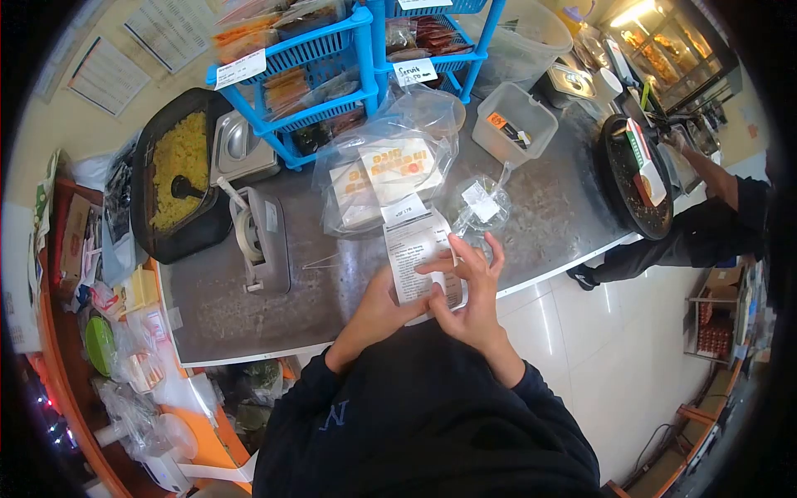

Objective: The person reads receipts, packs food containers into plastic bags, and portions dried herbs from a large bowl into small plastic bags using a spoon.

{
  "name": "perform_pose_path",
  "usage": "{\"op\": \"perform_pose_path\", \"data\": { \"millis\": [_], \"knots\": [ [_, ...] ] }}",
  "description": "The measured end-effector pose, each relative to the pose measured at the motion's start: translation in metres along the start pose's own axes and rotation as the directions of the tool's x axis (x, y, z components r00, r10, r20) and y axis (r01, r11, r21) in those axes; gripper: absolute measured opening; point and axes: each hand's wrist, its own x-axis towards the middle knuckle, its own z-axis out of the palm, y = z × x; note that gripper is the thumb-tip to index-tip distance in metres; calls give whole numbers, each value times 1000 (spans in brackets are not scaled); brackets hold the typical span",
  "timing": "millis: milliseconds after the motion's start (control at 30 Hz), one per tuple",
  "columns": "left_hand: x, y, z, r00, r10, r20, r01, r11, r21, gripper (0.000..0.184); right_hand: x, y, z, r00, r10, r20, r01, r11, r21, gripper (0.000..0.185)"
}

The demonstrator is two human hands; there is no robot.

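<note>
Hands close together over the front edge of the brown-grey desk [203,311]: the left hand [375,305] is clamped on the lower left of a long white printed paper receipt [408,261], the right hand [475,300] has bent, spread fingers at its right side — whether they pinch it, I cannot tell.

At the desk's left end sits a deep dark pan [144,187] of grainy yellow rice [177,145], a glossy black ladle [184,187] in it. Nearer the middle stands a grey plastic tape dispenser [271,236]; an elbow could knock it. A crinkled clear plastic bag [339,153] holds flat white packets [404,170] with orange print, right beyond the receipt. The thin, curling paper could tear or crease if the hands pulled unevenly, or slip down past the front edge if the left thumb eased.

Further right lies crumpled clear plastic with a square white label [480,202], then a translucent rectangular tub [538,133]. On the right end, a round black pan [641,217] bears a green, white and red carton [646,158] — its rim close to the edge, so a bump might tip it.
</note>
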Motion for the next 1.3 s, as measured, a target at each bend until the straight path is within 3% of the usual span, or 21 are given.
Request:
{"op": "perform_pose_path", "data": {
  "millis": [500, 1300],
  "knots": [
    [-2, -1, -1, 1000, -14, -24, 13, 999, -50, 56, -5, 0, -4, 995, -72, -63, 78, 993, 87, 62],
    [-1, -1, -4, 1000, -20, -13, 20, 1000, -12, 54, -9, 3, -1, 995, -92, -47, 92, 996, 15, 61]
  ]
}}
